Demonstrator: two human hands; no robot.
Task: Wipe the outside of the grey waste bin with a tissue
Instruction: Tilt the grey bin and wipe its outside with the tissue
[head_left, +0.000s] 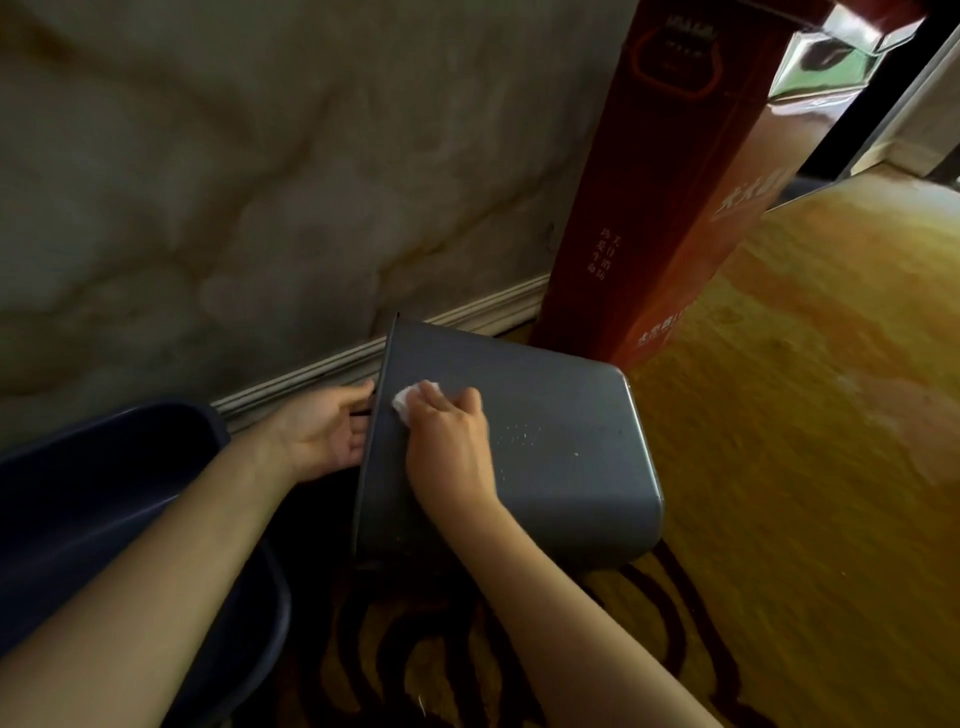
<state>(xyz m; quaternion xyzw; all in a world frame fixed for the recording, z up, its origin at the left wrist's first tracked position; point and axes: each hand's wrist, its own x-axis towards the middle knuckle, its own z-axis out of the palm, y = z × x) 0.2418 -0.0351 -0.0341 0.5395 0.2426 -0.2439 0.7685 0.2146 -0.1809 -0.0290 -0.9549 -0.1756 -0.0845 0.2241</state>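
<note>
Lying on its side on the patterned carpet (779, 467): one grey waste bin (561, 457), smooth plastic, rounded-rectangular, base turned to the right, open mouth to the left, close to the wall's moulded skirting board (311, 371). One white tissue (410, 402), crumpled, sits pressed against the bin's upturned side near the rim. Right hand (449, 449): fingers curled down over the tissue, pinning it to the plastic. Left hand (324, 434): fingers hooked around the bin's rim, gripping it. One dark blue bin (104, 499), glossy, stands at lower left. One tall red-brown carton (670, 208), printed, stands upright behind the grey bin.
</note>
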